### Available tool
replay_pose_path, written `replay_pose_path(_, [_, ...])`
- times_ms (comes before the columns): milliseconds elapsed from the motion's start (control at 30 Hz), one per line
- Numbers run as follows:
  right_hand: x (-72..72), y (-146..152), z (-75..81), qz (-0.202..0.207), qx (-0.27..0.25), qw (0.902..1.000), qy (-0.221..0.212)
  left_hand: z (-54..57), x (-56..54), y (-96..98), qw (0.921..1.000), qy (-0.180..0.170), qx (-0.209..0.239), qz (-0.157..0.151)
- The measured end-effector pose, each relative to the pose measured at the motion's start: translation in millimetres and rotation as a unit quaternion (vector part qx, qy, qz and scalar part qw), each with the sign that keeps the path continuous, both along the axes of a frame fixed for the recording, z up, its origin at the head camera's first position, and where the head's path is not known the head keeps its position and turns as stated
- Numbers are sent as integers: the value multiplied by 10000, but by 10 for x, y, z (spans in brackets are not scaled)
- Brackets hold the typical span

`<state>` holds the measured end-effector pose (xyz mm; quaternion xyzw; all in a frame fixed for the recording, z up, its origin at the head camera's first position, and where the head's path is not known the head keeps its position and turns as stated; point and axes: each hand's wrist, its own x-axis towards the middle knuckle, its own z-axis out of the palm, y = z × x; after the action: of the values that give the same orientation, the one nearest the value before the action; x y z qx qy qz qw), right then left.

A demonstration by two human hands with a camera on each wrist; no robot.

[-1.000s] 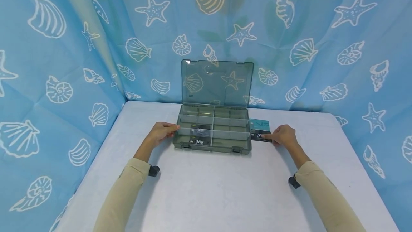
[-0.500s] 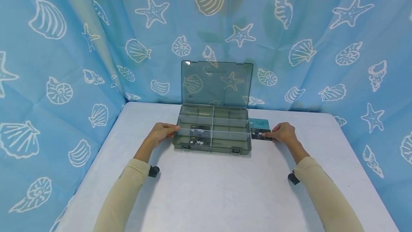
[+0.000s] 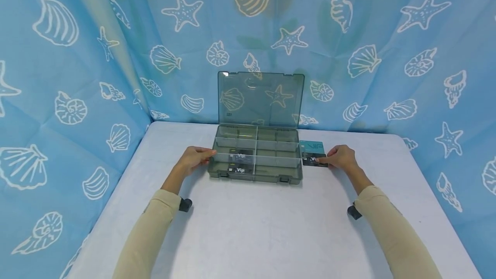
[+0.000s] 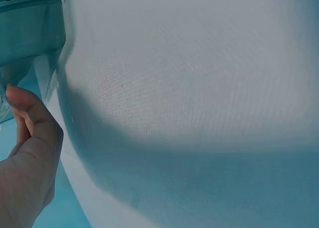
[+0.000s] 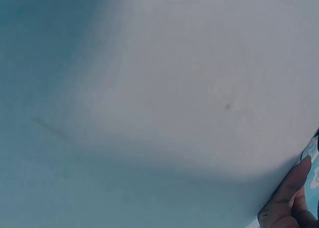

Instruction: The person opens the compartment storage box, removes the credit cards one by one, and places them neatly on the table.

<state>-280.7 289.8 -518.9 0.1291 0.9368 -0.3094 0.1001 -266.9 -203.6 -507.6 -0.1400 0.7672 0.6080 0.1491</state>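
A translucent grey plastic compartment box (image 3: 277, 175) stands on the table with its lid (image 3: 261, 106) raised at the back. My left hand (image 3: 192, 157) holds the box's left wall, thumb at the edge, and the left wrist view shows that thumb (image 4: 25, 99) against the plastic. To the right of the box, my right hand (image 3: 342, 158) pinches the right end of a black "Vip" card (image 3: 310, 162). Just behind it lies a teal card (image 3: 311, 146), partly overlapped by the black one. Two more black cards, one in the middle-left compartment (image 3: 241, 156) and one in the front-left (image 3: 240, 169), lie inside.
White cloth (image 3: 248, 231) covers the table. A blue curtain (image 3: 193, 46) with shell and starfish prints hangs round its back and sides, close behind the raised lid. Clear dividers (image 3: 277, 161) split the box into several compartments.
My right hand has shifted slightly away from me along with the black card, which moves a little farther back beside the box. My left hand stays on the box's left wall.
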Motion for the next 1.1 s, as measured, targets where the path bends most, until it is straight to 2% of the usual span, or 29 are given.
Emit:
replay_pose_path(400, [14, -19, -46, -18, 38, 9999, 136, 32, 17, 2, 10000, -76, -46, 18])
replay_pose_path(800, [-14, -1, 23, 117, -14, 9996, 258, 57, 30, 2, 10000, 4, 2, 0])
replay_pose_path(967, [-84, -120, 153, 266, -374, 9946, 930, 45, 23, -6, 10000, 7, -36, 17])
replay_pose_path(1100, [-126, -455, 371, 499, -1194, 9834, 1275, 30, 12, -4, 10000, 34, -45, -37])
